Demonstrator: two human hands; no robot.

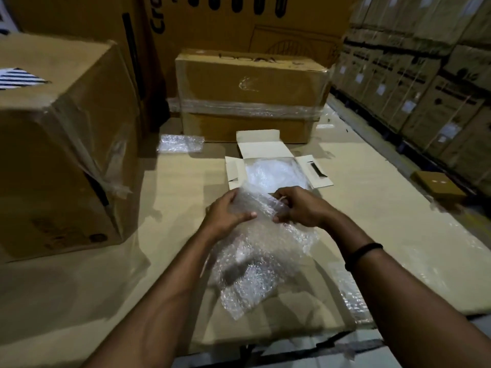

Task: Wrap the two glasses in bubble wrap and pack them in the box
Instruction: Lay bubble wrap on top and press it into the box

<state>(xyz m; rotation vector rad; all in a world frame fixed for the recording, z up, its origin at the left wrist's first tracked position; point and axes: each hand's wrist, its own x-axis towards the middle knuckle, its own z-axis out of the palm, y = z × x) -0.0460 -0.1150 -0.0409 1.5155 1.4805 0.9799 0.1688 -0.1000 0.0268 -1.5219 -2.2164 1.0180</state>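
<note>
Bubble wrap (261, 251), seemingly one sheet, occupies left hand (228, 215) and right hand (301, 208).

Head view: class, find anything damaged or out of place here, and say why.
The big left carton has clear tape peeling loose at its near corner. A stray scrap of bubble wrap lies alone, left of the open white box.

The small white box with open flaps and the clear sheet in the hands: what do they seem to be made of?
The small white open-flapped box looks like matt paperboard: flat creased flaps, one with a cut slot. The clear crinkled sheet, gripped by the left hand and right hand, looks like glossy plastic bubble wrap: small bubbles glint, and it is see-through.
</note>
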